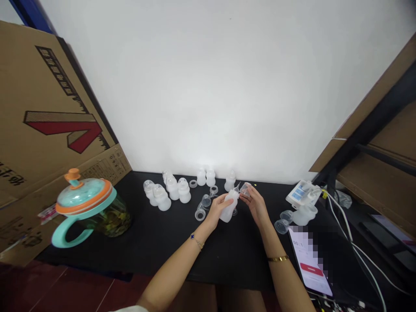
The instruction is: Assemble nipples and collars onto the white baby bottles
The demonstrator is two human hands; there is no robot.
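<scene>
A black tabletop [156, 247] runs along a white wall [221, 86]. At its left end, beside a printed cardboard box [42, 82], stands a clear pitcher [113, 221] with a turquoise handle, an orange-trimmed lid and dark leaves in liquid. Between the pitcher and the hands is a cluster of white bottles [161, 199] with clear tops. Loose rings [196, 215] and clear caps [206, 200] crowd the space just left of the hands, and more bottles [211, 177] stand behind, near the wall. To the right lie clear domes [281, 226], a white cup-like piece [304, 215], a lit phone [310, 268] and white cables [365, 255].

The held bottle [228, 212] is over the middle of the tabletop, in front of the person. Its body is smooth, milky white and translucent, with a narrower neck. The left hand [215, 213] has its grip closed around the bottle's side; the right hand [256, 203] pinches a clear cover [245, 190] close beside the neck.

The bottle tilts: its long axis slants from the base, low and left, to the neck, which points up and right toward the cover.
</scene>
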